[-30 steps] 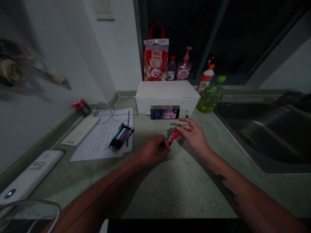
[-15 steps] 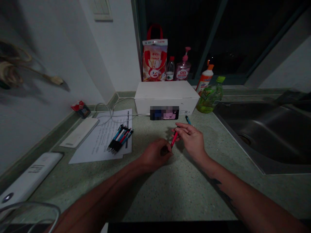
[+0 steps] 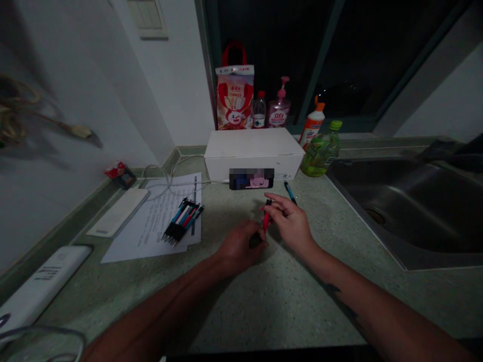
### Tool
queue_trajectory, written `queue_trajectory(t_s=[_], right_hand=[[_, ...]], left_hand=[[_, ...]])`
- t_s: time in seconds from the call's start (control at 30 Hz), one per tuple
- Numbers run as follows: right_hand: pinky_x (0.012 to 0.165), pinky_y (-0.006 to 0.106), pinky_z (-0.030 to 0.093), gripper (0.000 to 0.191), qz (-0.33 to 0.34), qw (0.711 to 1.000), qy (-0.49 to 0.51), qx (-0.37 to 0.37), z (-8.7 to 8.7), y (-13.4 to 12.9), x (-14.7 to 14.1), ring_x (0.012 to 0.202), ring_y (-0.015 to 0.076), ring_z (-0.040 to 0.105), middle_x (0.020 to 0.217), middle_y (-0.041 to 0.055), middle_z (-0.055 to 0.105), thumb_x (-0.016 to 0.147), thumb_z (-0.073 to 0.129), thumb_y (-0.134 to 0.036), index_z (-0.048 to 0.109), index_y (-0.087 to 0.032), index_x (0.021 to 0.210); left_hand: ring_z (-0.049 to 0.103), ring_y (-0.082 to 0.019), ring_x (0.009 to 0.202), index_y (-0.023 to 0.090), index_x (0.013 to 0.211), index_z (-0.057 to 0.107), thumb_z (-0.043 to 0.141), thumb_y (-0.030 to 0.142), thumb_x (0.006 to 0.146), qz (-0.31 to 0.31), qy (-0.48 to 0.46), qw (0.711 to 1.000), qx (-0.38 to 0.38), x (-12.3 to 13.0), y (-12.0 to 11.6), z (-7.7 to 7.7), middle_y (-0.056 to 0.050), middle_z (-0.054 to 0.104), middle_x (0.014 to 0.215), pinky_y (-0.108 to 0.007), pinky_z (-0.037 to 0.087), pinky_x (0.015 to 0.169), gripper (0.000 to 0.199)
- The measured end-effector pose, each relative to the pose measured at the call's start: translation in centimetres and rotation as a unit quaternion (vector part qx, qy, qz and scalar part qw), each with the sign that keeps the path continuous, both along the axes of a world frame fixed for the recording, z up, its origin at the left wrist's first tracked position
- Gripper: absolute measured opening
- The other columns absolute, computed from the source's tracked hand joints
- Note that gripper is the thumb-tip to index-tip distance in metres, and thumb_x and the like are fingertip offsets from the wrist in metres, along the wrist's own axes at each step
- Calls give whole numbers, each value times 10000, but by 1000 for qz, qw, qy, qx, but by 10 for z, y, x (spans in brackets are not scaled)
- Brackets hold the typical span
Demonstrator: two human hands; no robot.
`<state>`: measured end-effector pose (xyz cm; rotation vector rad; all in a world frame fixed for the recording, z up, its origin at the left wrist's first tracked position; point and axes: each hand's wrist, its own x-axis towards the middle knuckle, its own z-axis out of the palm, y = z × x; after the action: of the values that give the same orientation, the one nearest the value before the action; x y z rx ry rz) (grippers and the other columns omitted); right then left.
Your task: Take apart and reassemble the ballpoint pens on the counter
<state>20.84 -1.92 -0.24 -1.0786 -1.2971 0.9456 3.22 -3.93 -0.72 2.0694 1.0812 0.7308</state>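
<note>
A red pen with a dark upper end [image 3: 266,221] stands steeply tilted between my two hands above the counter. My left hand [image 3: 239,247] pinches its lower end between thumb and fingertips. Thumb and fingers of my right hand [image 3: 292,223] close on the upper part, with the index finger stretched out past it. Just beyond the right hand, a blue and black pen [image 3: 290,193] lies on the counter, its near end partly hidden. Several pens [image 3: 183,221] in blue, red, white and black lie side by side on printed paper sheets [image 3: 151,244] to the left.
A phone [image 3: 251,179] leans against a white box [image 3: 252,146], a cable running from it. Behind stand a red bag [image 3: 234,98] and bottles; a green bottle [image 3: 320,156] is beside the box. The sink [image 3: 400,216] is right, a power bank [image 3: 118,212] left.
The red pen has turned more upright between my hands, which both keep hold of it. The whole view has shifted slightly. The pens on the paper have not moved.
</note>
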Motion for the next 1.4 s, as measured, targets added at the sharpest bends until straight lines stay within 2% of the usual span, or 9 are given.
queue_trajectory(t_s=[0.1, 0.17, 0.47, 0.77, 0.93, 1.1, 1.2, 1.27, 1.4], right_hand=[[589, 270, 531, 596, 39, 999, 9, 1, -3, -2, -1, 605, 127, 638, 759, -34, 724, 882, 727, -383, 601, -234, 1445], [584, 265, 518, 641, 50, 999, 20, -11, -5, -3, -2, 612, 127, 630, 763, -42, 714, 881, 730, -363, 549, -248, 1485], [550, 268, 497, 525, 41, 997, 46, -40, -7, -3, -1, 567, 139, 623, 750, -30, 725, 856, 753, -346, 593, -240, 1344], [597, 274, 507, 540, 34, 998, 21, -50, -3, -7, 2, 609, 146, 638, 719, -44, 685, 882, 698, -310, 571, -245, 1403], [609, 279, 503, 456, 25, 998, 0, -52, -6, -10, 0, 655, 158, 660, 746, -26, 692, 894, 702, -326, 632, -245, 1336], [631, 302, 513, 580, -22, 996, -79, -24, -5, -2, 14, 638, 159, 623, 744, -35, 639, 983, 586, -367, 495, -252, 1544], [664, 341, 523, 644, -147, 975, -169, -3, -2, 15, 44, 707, 194, 638, 853, 9, 673, 1006, 530, -440, 413, -254, 1611], [739, 396, 537, 630, -214, 941, -261, -8, -1, 29, 68, 793, 244, 673, 934, 73, 722, 1019, 479, -466, 446, -220, 1598], [855, 493, 535, 575, -245, 873, -422, -22, -9, 49, 105, 1009, 353, 695, 1227, 233, 724, 1036, 395, -473, 632, -131, 1432]], left_hand=[[644, -204, 921, 211, 879, 621, 693, 91, 830, 0, -21, 998, 53, -1, 2, -3, -17, 681, 924, -329, 503, 848, 149], [657, -211, 940, 214, 894, 618, 688, 84, 834, -7, -23, 996, 85, -1, 3, -4, -25, 697, 942, -340, 517, 863, 160], [656, -198, 888, 216, 954, 603, 623, 127, 909, -30, -40, 977, 207, 1, 5, -10, -37, 703, 940, -328, 532, 795, 102], [664, -214, 854, 217, 930, 590, 623, 124, 918, -27, -9, 977, 213, 3, 3, -4, -39, 712, 919, -348, 550, 753, 99], [656, -224, 811, 215, 917, 579, 645, 107, 894, -36, -5, 975, 219, 3, 2, -2, -40, 706, 887, -363, 562, 721, 128], [674, -220, 885, 218, 1078, 625, 642, 115, 926, -29, -6, 981, 191, 2, 3, 2, -41, 724, 989, -362, 586, 769, 185], [685, -231, 948, 214, 1205, 628, 639, 143, 936, -6, 20, 983, 184, -1, 4, 1, -60, 721, 1050, -379, 604, 819, 278], [689, -235, 961, 206, 1196, 639, 626, 158, 946, 11, 30, 981, 193, -3, 4, 0, -67, 722, 1053, -384, 609, 836, 255], [691, -236, 962, 204, 1180, 657, 581, 147, 970, 51, 56, 974, 213, -8, 5, 1, -76, 733, 1045, -396, 605, 866, 230]])
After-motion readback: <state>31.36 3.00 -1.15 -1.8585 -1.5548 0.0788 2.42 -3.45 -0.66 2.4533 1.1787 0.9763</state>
